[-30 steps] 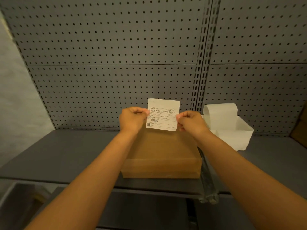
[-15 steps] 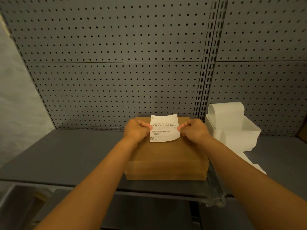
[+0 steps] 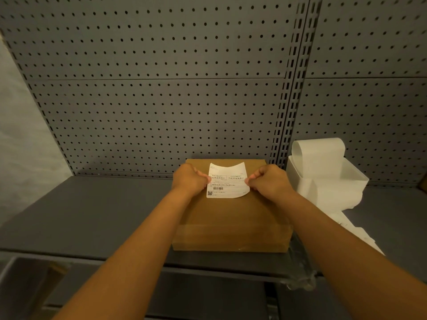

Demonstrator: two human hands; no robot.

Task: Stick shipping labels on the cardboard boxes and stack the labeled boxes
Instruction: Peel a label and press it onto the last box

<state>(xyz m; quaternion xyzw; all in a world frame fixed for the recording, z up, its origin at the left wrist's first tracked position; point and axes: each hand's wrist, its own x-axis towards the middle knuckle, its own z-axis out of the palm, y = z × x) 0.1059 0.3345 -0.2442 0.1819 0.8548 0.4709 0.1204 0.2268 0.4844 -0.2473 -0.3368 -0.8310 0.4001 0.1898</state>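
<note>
Now: left hand (image 3: 190,180) and right hand (image 3: 270,180) pinch the white printed shipping label (image 3: 227,181) between them, over the brown cardboard box (image 3: 231,225).

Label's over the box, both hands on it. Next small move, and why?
Probably lower the label flat onto the box top, then smooth it outward. The left hand and right hand pinch its side edges, its near edge looks at the cardboard, but its far edge curls upward, so it does not appear fully stuck yet.
</note>
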